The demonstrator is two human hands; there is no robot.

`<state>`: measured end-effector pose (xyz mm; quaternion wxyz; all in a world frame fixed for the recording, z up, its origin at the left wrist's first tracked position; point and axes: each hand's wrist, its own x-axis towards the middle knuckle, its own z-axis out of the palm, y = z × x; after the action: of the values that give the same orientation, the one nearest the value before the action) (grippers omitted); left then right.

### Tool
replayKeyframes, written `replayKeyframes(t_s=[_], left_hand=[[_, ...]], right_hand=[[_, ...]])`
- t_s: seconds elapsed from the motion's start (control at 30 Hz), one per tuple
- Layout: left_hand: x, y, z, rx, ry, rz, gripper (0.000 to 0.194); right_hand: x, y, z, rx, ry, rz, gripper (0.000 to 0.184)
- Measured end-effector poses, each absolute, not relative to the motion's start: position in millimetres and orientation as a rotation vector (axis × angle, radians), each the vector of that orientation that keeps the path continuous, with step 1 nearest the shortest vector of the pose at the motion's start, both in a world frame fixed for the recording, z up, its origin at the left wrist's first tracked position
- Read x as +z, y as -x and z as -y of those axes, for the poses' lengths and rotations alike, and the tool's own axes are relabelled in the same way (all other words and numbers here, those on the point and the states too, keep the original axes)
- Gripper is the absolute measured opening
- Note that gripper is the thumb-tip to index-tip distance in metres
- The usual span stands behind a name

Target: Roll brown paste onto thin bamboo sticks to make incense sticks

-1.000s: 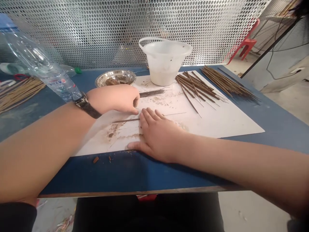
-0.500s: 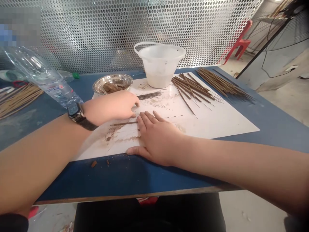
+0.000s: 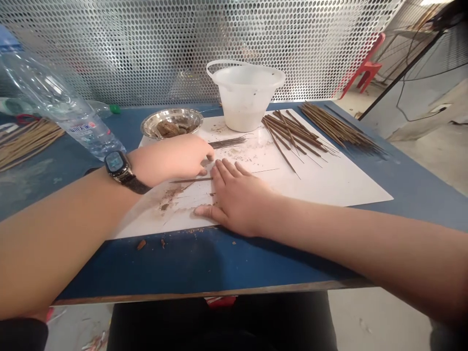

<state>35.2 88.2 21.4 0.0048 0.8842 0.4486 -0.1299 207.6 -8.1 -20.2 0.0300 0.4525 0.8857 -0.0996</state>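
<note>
In the head view, an incense stick (image 3: 190, 180) is lying almost level across the white sheet (image 3: 340, 187), its long axis running into the splayed, wide-open right hand (image 3: 237, 200), while the curled left hand (image 3: 175, 158) is reaching just above it (holding it or not, I cannot tell).

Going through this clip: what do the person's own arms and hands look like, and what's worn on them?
The left hand and right hand are bare, with no gloves, and both forearms are uncovered. A wristwatch with a black strap and a squarish face sits on the left wrist. A dark sleeve seems to show at the lower edge, near the left elbow.
</note>
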Motion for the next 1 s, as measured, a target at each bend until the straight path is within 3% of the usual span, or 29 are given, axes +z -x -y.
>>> replayKeyframes(t_s=[0.33,0.53,0.83,1.0], left_hand=[[27.0,-43.4,-82.5,-0.522,-2.726,-1.472,0.043],[26.4,-36.3,-90.9,-0.447,-2.677,-1.452,0.057],[24.7,-32.2,-98.7,-0.416,-2.665,-1.44,0.057],[25.6,-35.8,-95.8,-0.456,-2.662,-1.47,0.056]], right_hand=[[-20.7,-208.1,9.7,-0.356,-1.47,-2.715,0.115],[-22.1,-210.9,27.6,-0.353,-1.48,-2.724,0.119],[-33.5,-219.3,-11.1,-0.312,-1.48,-2.783,0.122],[-27.3,-233.1,14.7,-0.325,-1.375,-2.836,0.118]])
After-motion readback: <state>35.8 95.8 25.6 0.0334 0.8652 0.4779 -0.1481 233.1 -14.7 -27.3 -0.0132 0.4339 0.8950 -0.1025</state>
